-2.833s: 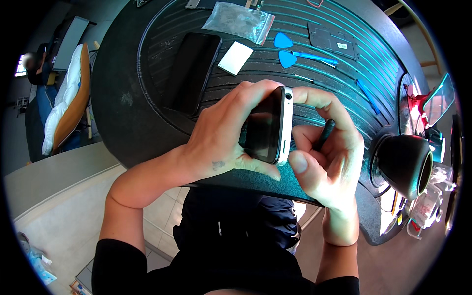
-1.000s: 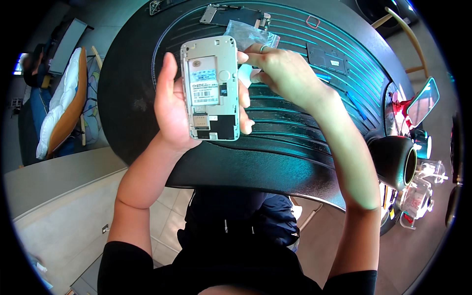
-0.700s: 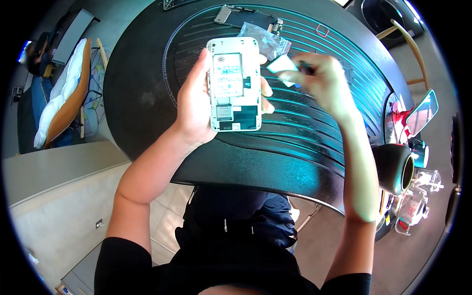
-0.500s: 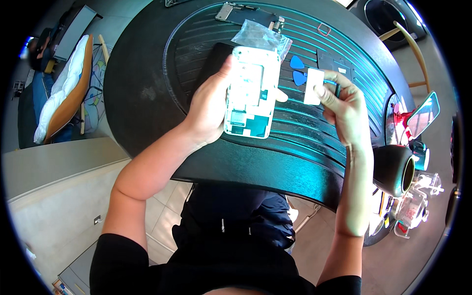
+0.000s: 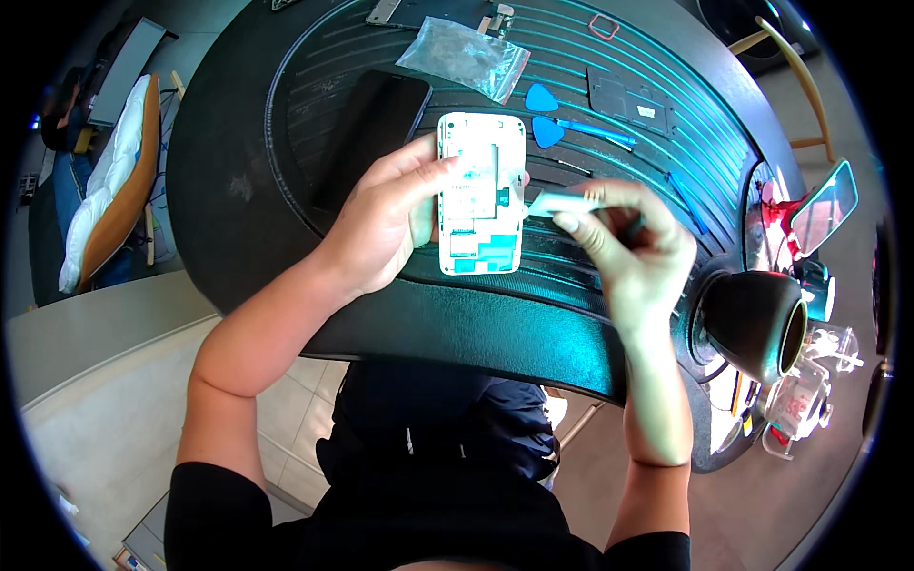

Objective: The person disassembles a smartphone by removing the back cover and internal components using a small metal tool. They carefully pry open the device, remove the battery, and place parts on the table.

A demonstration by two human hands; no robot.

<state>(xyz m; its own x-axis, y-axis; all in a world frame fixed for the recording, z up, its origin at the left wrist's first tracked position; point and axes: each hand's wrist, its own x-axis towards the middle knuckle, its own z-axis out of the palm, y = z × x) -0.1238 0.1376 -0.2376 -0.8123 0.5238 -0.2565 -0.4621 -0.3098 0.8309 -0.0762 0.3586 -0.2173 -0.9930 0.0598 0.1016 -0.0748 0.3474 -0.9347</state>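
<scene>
My left hand [image 5: 386, 224] grips a white phone [image 5: 486, 257] by its left edge, thumb over the front side. The phone's back is off, baring an inner frame with a recess and slots. Between thumb and fingers of my right hand [image 5: 638, 247] is a flat white rectangular piece, which looks like a phone battery [image 5: 558, 203]. It is tilted, close to the phone's right edge. Beyond the hands lie two blue triangular picks [image 5: 541, 98] and a blue-handled tool [image 5: 602, 132]. A dark phone [image 5: 392, 107] lies behind my left hand.
The round black ribbed table [image 5: 224, 181] also bears a clear plastic bag [image 5: 464, 55], a dark phone cover [image 5: 624, 99], a red ring [image 5: 604, 27] and phone parts [image 5: 433, 12]. At right stand a dark pot [image 5: 743, 319], a red stand with a phone-like slab [image 5: 824, 211] and glassware [image 5: 796, 395].
My right hand has brought the white piece left and down toward the phone, tipping it flatter. The view has shifted, and more of the dark phone and the blue-handled tool now shows.
</scene>
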